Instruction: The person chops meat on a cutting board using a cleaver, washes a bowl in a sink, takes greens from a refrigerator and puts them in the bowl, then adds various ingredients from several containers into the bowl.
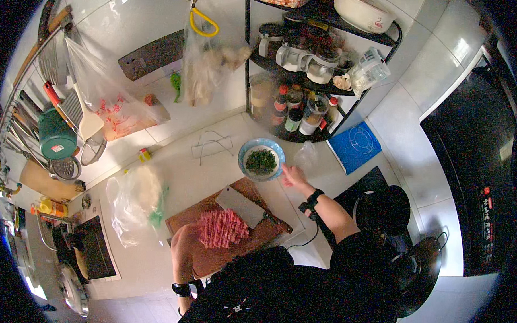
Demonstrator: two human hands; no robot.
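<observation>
Chopped raw meat [223,228] lies in a scored heap on a brown cutting board [212,261]. My left hand [186,238] rests at the left edge of this meat, its fingers not clearly visible. Behind the meat, a cleaver [240,205] lies flat on the board, its dark handle towards the right. A blue-rimmed bowl [262,160] holding chopped green herbs [261,162] stands on the counter past the board. My right hand [293,178] is at the bowl's right rim, fingers extended; whether it touches the rim is hard to tell.
A plastic bag [138,200] sits left of the board. Behind are a wire rack [212,146] and a black shelf [302,139] with jars and bottles. A blue box [355,147] and a black wok [421,274] stand to the right; a sink [95,249] is at left.
</observation>
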